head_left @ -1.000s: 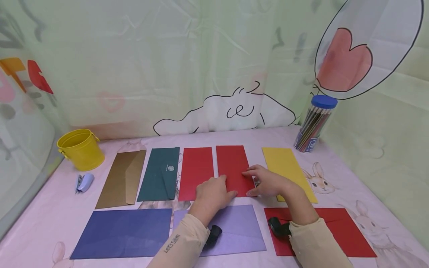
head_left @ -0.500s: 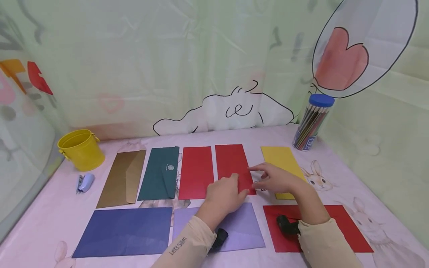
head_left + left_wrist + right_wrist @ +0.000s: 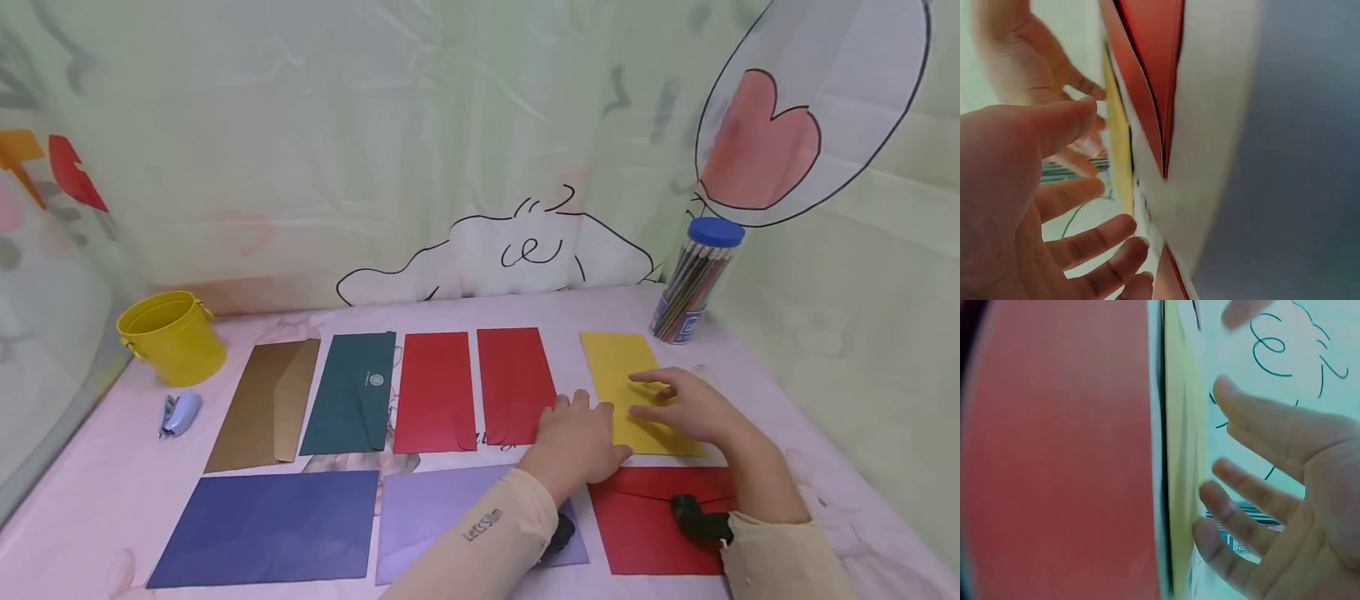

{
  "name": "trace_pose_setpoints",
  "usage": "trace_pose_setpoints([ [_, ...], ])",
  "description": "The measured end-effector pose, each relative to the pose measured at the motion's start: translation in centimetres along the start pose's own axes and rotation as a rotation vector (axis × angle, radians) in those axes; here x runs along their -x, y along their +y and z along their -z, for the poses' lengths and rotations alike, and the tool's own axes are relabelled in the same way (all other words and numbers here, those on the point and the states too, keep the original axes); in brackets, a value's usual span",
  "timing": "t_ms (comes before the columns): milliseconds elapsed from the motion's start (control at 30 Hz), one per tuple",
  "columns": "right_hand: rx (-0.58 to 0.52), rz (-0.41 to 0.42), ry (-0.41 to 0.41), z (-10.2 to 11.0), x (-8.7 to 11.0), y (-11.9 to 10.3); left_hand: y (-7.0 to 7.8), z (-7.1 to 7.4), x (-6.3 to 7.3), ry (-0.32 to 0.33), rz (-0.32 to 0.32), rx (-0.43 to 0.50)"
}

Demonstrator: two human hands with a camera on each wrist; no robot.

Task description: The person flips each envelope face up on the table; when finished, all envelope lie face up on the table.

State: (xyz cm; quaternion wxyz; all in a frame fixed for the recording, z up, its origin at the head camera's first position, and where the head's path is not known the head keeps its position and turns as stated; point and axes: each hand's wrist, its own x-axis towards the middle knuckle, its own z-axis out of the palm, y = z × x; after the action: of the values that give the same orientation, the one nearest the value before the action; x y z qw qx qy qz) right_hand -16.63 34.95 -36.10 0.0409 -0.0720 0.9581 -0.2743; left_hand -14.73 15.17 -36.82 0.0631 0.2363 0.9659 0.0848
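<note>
A yellow envelope [image 3: 617,358] lies in the back row at the right. Over its right part hovers my right hand [image 3: 686,406], fingers spread and holding nothing. My left hand [image 3: 573,437], fingers loosely extended, is at the gap between the yellow envelope and a red envelope [image 3: 513,375]; whether it touches the table I cannot tell. Another red envelope [image 3: 437,383] lies just left of that one. In the left wrist view the fingers of my left hand [image 3: 1016,194] are apart with nothing between them. The right wrist view shows my right hand [image 3: 1310,469] beside the yellow envelope's edge [image 3: 1184,456].
Farther left lie a green envelope [image 3: 348,392] and a brown envelope [image 3: 258,408]. The front row holds a blue envelope [image 3: 266,529], a purple envelope [image 3: 435,517] and a red envelope [image 3: 645,542]. A yellow bucket [image 3: 183,346], a small lilac stapler [image 3: 178,415] and a pencil jar [image 3: 692,287] stand around.
Both my hands have moved right, away from the red envelope in the back row, to the yellow one. That red envelope stays behind, lying flat beside the other red one.
</note>
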Motion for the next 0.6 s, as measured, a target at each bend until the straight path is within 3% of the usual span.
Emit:
trace_pose_setpoints([
  [167,0.014,-0.049,-0.01,-0.2,-0.2,0.6,1.1,-0.3,-1.1,-0.019,-0.009,-0.075],
  [433,0.065,-0.123,-0.046,0.1,-0.1,1.0,1.6,-0.2,-1.4,0.001,-0.037,-0.201],
  [600,0.045,-0.173,-0.076,1.0,0.2,0.9,1.9,0.0,-1.6,0.049,-0.137,-0.27],
])
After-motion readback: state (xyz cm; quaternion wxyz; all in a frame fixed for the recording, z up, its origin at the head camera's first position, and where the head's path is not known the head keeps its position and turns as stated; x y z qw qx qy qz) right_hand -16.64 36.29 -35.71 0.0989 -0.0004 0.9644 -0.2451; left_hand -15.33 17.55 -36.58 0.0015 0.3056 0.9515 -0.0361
